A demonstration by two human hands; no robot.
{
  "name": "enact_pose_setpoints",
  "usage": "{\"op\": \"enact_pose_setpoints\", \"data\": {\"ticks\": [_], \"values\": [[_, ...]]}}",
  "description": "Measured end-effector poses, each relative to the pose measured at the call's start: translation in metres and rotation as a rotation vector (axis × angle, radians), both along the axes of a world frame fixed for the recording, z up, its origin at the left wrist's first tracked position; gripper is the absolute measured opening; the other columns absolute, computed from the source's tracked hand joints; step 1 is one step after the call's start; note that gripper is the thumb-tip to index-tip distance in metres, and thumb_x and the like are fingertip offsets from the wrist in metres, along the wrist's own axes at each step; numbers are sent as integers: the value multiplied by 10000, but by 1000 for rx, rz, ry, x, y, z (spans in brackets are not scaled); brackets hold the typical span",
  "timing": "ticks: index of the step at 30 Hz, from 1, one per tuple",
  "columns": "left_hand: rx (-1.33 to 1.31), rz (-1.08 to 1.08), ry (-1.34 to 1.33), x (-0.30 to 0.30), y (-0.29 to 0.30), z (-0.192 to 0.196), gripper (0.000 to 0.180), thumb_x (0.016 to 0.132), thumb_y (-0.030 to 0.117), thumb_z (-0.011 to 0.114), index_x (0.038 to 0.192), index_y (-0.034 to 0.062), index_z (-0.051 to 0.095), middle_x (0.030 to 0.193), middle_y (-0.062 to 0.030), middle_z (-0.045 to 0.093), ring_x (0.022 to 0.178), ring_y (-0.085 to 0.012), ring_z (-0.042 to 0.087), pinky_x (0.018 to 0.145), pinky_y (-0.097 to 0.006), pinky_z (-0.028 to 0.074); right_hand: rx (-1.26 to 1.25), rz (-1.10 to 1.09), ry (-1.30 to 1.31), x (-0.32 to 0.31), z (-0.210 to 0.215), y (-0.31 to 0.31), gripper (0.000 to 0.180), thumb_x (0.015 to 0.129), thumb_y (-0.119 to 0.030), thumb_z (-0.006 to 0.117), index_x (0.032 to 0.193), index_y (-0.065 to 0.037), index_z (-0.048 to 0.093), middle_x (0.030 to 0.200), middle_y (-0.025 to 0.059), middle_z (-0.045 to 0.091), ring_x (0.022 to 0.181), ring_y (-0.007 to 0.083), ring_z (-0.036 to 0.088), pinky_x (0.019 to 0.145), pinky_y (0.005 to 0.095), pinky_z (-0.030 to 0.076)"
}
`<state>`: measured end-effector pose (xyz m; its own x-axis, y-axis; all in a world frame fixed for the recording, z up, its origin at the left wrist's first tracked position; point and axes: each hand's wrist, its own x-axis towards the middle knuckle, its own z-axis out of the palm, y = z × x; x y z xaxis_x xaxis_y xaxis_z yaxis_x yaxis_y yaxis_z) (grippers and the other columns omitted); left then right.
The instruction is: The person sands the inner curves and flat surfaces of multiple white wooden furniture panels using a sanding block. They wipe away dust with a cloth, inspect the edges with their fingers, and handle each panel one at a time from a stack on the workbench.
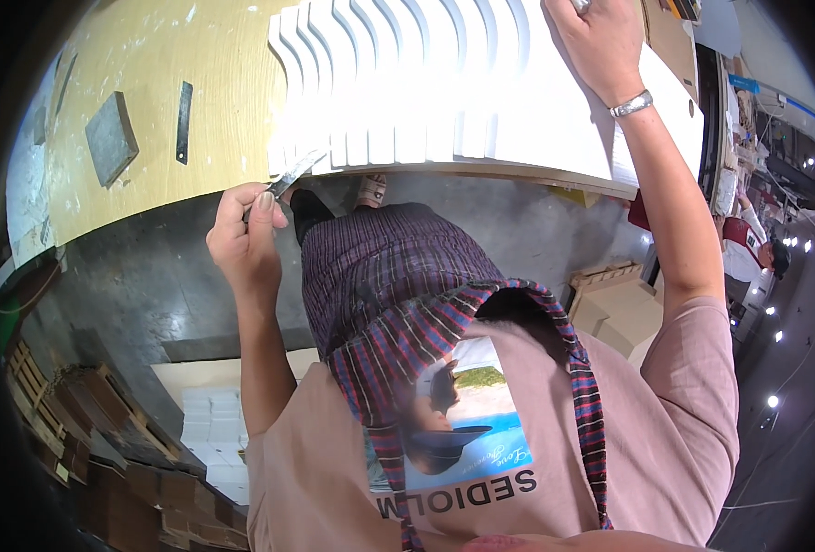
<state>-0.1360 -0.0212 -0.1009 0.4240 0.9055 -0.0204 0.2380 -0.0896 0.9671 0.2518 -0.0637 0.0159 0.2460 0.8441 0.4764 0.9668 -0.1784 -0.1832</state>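
Note:
My left hand (249, 225) is closed round a putty knife (295, 172), its blade smeared with white and its tip by the near end of the white pieces. Those long white pieces (407, 83) lie side by side on the table, curved toward their far ends. Over the right part of the row is my right hand (602, 46), fingers curled at the top rim of the picture. A small pale, shiny bit shows at its fingers, too cut off to name. A silvery band (632, 103) circles that wrist.
On the table's yellowish wood top (228, 55), left of the row, lie a grey block (111, 138) and a dark flat strip (184, 122). White stacked pieces (214, 432) and brown cartons (150, 497) stand at lower left. An open carton (619, 308) is at right; a person (748, 244) works farther right.

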Motion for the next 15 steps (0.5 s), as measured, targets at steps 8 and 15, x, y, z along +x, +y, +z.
{"op": "enact_pose_setpoints", "data": {"ticks": [8, 15], "values": [[14, 5, -65, 0, -1, 0, 53, 974, -5, 598, 959, -13, 649, 722, -27, 647, 646, -67, 571, 604, -209, 454, -6, 15, 5, 1, 1, 1, 258, 789, -116, 619, 1018, 4, 628, 939, 197, 558, 885, 383, 581, 784, 426, 478], [-69, 228, -157, -34, 17, -8, 73, 1002, 59, 602, 995, -4, 638, 759, -18, 639, 660, -44, 512, 611, -186, 391, 4, 15, -13, 1, 1, -1, 244, 785, -98, 616, 1007, 4, 627, 942, 195, 559, 890, 382, 580, 792, 427, 474]]}}
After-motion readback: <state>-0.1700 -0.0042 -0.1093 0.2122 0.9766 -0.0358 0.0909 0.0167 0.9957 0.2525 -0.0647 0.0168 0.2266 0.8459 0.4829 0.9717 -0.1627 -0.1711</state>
